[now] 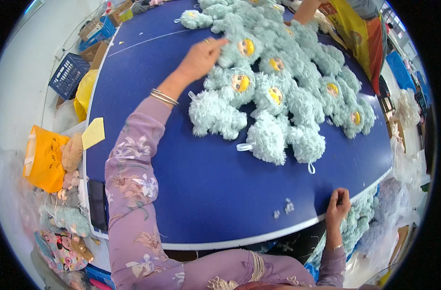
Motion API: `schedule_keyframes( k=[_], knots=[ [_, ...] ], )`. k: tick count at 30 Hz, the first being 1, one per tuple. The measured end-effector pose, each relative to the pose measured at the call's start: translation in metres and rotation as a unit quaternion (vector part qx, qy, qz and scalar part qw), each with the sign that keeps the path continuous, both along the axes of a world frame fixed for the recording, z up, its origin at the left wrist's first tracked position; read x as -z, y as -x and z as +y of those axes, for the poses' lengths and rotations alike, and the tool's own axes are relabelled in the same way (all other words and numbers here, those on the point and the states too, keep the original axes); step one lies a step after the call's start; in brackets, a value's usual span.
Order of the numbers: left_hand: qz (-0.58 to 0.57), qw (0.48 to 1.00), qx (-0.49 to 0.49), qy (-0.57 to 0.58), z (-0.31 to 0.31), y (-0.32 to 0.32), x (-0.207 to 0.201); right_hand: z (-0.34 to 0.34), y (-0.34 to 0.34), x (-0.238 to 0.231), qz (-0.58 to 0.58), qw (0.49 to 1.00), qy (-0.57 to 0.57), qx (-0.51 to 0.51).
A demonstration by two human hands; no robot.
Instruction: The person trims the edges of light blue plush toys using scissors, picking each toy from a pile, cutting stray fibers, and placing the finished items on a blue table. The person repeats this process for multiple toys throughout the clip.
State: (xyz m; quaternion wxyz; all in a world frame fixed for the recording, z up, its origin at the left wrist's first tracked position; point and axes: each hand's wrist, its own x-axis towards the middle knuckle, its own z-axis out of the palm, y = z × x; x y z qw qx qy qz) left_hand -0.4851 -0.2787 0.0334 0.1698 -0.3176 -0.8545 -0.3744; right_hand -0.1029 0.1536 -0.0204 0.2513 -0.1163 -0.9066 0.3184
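While the left hand (203, 58) reached across the blue table (191, 183), its fingers met a pale-green plush toy (235, 54) on the left side of a pile (300, 60) of its kind; whether they pinched the fur could not be told. Taking hold of that toy well seemed to call for a grip on its firm body rather than loose fur, clear of its face, with a lift rather than a drag. The right hand (339, 205), well apart from the left, was curled at the near right edge; whether it held anything could not be told.

Counted left to right, there were 1 orange bag (44, 162), 2 blue crates (69, 75) on the left, 1 yellow paper (93, 134), 1 dark flat object (97, 205), 6 clearly visible yellow-marked faces (275, 95) among overlapping toys too tangled to total, 2 clumps of white fluff (289, 206) and 1 co-worker's forearm (305, 12).
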Motion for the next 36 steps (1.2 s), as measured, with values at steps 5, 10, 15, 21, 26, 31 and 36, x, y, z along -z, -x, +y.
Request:
schedule_keyframes(
  k=[5,10,15,21,26,31,36],
  knots=[
    [0.067,0.973,-0.212,-0.067,-0.051,-0.045,-0.013,-0.008,0.003,-0.008,0.023,0.996,0.081,-0.036],
    [-0.106,0.951,-0.274,-0.101,-0.031,-0.110,0.050,-0.003,0.001,-0.008,0.046,0.995,0.078,-0.041],
    [0.153,0.951,-0.234,0.132,0.075,-0.104,0.112,-0.002,-0.001,-0.014,0.048,0.990,0.121,-0.059],
    [0.167,0.967,-0.190,-0.003,0.219,-0.132,0.104,-0.003,0.002,-0.007,0.091,0.979,0.149,-0.105],
    [0.099,0.976,-0.181,-0.074,0.233,-0.144,0.050,0.007,0.000,-0.001,0.132,0.968,0.197,-0.079],
    [0.159,0.943,-0.277,-0.091,0.119,-0.167,0.000,0.005,-0.003,-0.006,0.118,0.966,0.214,-0.081],
    [0.031,0.869,-0.489,-0.067,-0.057,-0.167,0.056,-0.005,0.004,-0.004,0.123,0.968,0.200,-0.088]
  ],
)
